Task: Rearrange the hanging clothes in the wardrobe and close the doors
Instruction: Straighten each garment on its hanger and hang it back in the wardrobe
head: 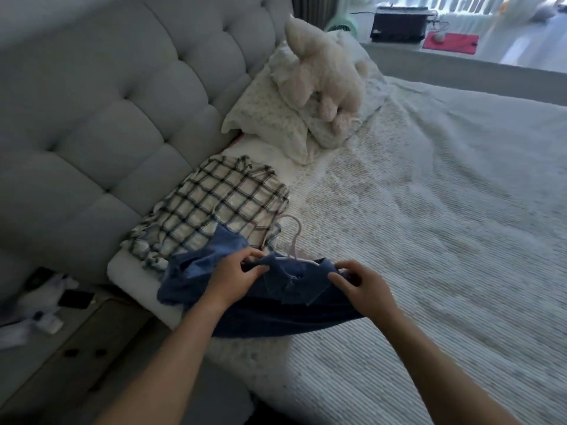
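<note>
Blue shirt [276, 289], near edge of bed [445, 210]: your left hand [236, 276] and right hand [363, 285], apart, each pinch a shoulder, likely seating it on the white hanger [294, 240]. Checked shirt [211, 207]: folded, just beyond, by headboard [101, 124]. Wardrobe: not in view.

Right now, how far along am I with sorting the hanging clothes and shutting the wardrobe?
Early days. A folded cream-and-navy plaid shirt already lies on the white ribbed bedspread. Both hands, left hand and right hand, grip a blue denim shirt on its white plastic hanger. Hanging it up and closing the doors remain; no wardrobe is in view.
</note>
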